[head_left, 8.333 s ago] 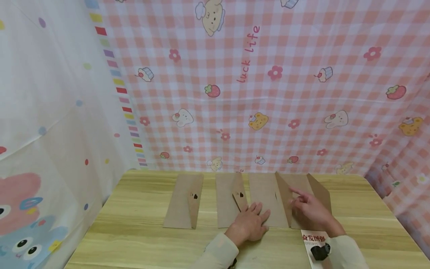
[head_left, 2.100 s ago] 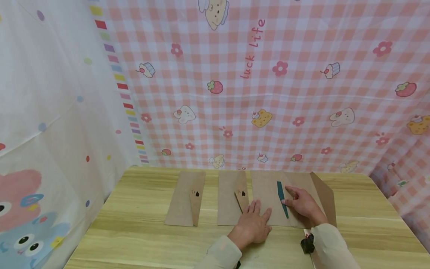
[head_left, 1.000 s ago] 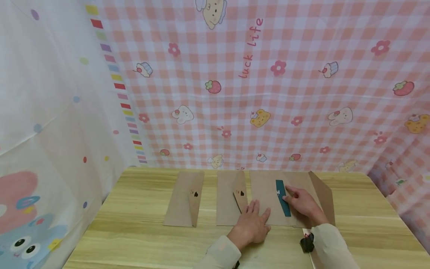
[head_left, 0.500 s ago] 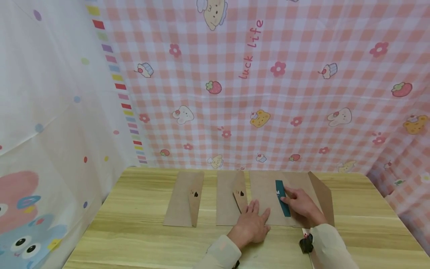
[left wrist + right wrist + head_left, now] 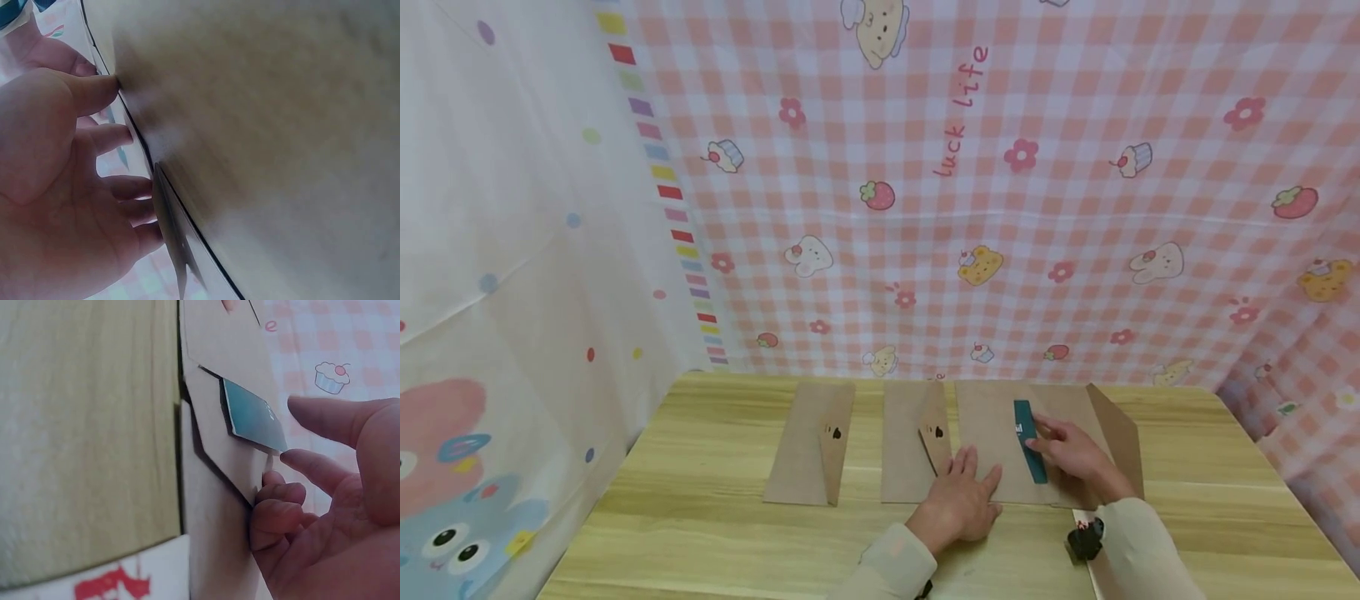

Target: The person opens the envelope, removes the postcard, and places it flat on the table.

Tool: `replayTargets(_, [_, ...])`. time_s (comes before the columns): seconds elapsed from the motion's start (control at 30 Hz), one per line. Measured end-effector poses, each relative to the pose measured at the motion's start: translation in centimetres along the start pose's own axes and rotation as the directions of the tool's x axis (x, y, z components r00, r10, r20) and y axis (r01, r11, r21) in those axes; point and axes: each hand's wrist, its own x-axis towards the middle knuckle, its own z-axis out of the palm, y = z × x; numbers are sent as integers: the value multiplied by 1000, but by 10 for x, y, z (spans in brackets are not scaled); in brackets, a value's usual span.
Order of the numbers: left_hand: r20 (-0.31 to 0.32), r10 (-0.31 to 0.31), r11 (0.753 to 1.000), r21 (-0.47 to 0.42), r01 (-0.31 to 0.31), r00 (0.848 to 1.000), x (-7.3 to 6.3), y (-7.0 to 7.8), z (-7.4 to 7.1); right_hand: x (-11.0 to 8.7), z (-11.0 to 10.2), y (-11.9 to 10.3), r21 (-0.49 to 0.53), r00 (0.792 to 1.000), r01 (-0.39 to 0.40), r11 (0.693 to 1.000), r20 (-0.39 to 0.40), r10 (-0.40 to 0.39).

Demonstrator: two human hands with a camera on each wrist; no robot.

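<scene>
Several brown paper envelopes (image 5: 808, 446) lie in a row. A teal card (image 5: 1026, 442) with small white print sticks partly out of the mouth of the third one. My right hand (image 5: 1078, 458) is at the card's free edge. In the right wrist view, the forefinger's tip touches a corner of the card (image 5: 253, 419). There the thumb stands slightly apart from it, and the other fingers curl beside the envelope's opened flap. My left hand (image 5: 958, 504) lies with fingers spread on the left part of this envelope; its palm (image 5: 56, 206) shows in the left wrist view.
The second envelope (image 5: 906, 450), left of my left hand, has its flap folded over. Under my right wrist lies a white booklet with red print (image 5: 112, 581). A pink checked cloth (image 5: 925, 208) hangs behind the wooden table (image 5: 685, 533).
Eight seconds ago the third envelope's flap stood up and no card showed. Since about two seconds ago, more of the teal card is in view. The left hand has stayed put.
</scene>
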Motion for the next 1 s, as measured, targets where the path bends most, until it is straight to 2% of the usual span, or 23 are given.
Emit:
replayTargets(0.3, [-2,4,1000,-12,-4,1000,0,-1,0,-2,-2,-4,-4,998,55,998,-30,-55])
replayTargets(0.6, [-2,5,1000,-23,-5,1000,0,-1,0,-2,2,-2,121,1000,24,992,-10,-22])
replayTargets(1.0, [-5,5,1000,-15,-5,1000,2,-2,3,1,4,1,149,1000,-10,989,0,10])
